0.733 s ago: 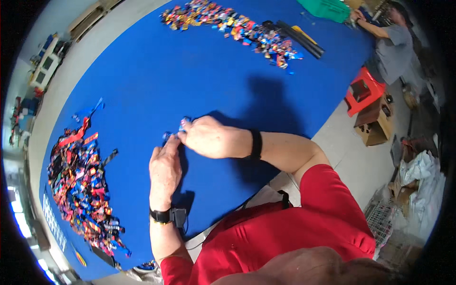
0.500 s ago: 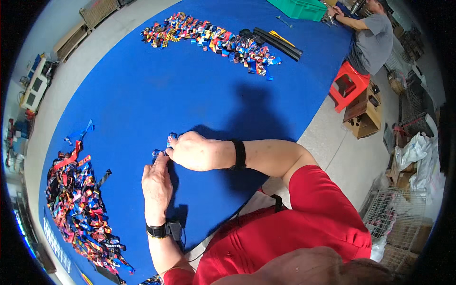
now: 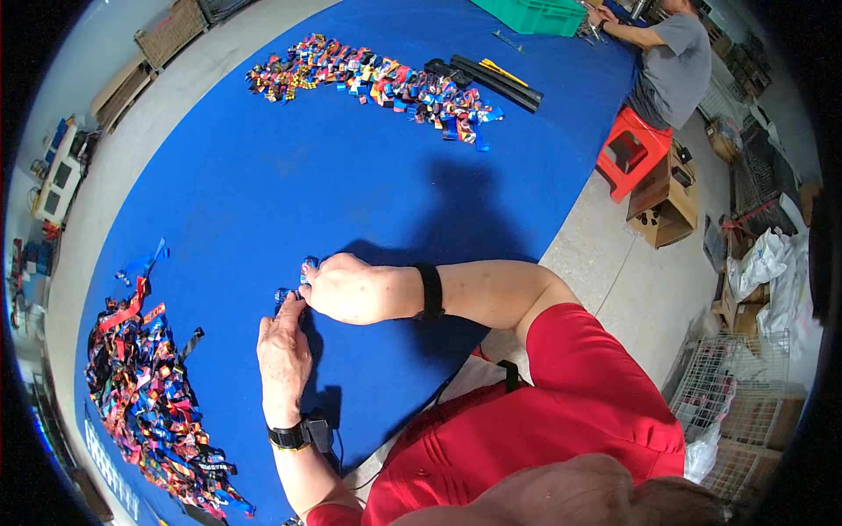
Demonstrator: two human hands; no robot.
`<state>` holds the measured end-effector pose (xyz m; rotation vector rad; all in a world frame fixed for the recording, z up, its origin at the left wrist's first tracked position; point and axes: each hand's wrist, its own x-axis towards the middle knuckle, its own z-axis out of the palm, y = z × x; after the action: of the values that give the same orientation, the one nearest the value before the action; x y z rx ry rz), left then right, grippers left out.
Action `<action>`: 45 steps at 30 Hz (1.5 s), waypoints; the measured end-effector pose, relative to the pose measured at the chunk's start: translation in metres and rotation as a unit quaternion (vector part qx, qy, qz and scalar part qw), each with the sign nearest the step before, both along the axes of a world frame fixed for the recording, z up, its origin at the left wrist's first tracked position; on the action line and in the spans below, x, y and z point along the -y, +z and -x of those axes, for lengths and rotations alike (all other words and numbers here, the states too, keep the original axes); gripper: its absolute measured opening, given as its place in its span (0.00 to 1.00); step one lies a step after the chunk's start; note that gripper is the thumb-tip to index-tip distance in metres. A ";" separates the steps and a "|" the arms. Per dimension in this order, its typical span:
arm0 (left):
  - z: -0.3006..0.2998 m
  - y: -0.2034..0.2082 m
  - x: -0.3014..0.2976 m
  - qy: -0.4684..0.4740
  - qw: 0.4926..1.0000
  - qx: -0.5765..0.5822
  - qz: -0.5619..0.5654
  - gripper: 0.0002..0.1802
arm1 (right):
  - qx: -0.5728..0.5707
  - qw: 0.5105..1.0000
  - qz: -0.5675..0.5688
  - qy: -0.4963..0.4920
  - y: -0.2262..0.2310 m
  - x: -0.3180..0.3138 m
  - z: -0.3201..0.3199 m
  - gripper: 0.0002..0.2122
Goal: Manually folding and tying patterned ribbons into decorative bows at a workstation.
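In the middle of the blue table, my two hands nearly meet. My left hand (image 3: 285,361) is closed, its fingertips on a small blue printed ribbon strap (image 3: 282,295). Beside it my right hand (image 3: 360,289) is bent over and closed, and a blue-and-white end of ribbon (image 3: 309,263) sticks out past its fingers. Whether both bits belong to one strap is hidden by the fingers. To the left lies a big heap of loose multicoloured ribbon straps (image 3: 145,386), several with red or blue printed ends.
A long row of looped or folded straps (image 3: 377,79) lies at the far side, next to black bars (image 3: 500,83). A green crate (image 3: 531,13) stands at the far right. Close by, a co-worker in a grey shirt (image 3: 675,70) sits on a red stool (image 3: 633,153) near an open cardboard box (image 3: 665,206).
The whole view has shifted slightly, with the far things now a little lower and further left. Both hands keep nearly the same hold on the ribbon.
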<state>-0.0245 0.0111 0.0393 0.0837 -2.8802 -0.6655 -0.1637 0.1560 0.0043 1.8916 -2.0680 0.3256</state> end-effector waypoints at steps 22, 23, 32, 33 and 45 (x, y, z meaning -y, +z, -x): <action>-0.001 0.001 -0.002 -0.010 1.000 -0.004 0.019 0.24 | 0.023 1.000 -0.015 -0.004 -0.001 0.002 -0.001 0.09; 0.000 0.000 -0.002 -0.012 1.000 -0.006 0.021 0.25 | 0.024 1.000 -0.013 -0.005 -0.001 0.002 -0.001 0.09; -0.002 -0.002 0.000 -0.021 0.999 -0.017 0.034 0.26 | 0.110 0.983 -0.149 0.012 0.019 0.001 0.000 0.15; -0.002 -0.001 0.000 -0.021 0.999 -0.010 0.038 0.26 | 0.110 0.983 -0.148 0.013 0.022 0.001 0.001 0.15; -0.005 -0.002 0.000 -0.010 1.000 -0.009 0.018 0.26 | 0.111 0.980 -0.168 0.006 0.020 0.004 0.000 0.18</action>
<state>-0.0198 0.0107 0.0373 0.0432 -2.8781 -0.6140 -0.1636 0.1524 0.0239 2.1441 -2.3840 0.2073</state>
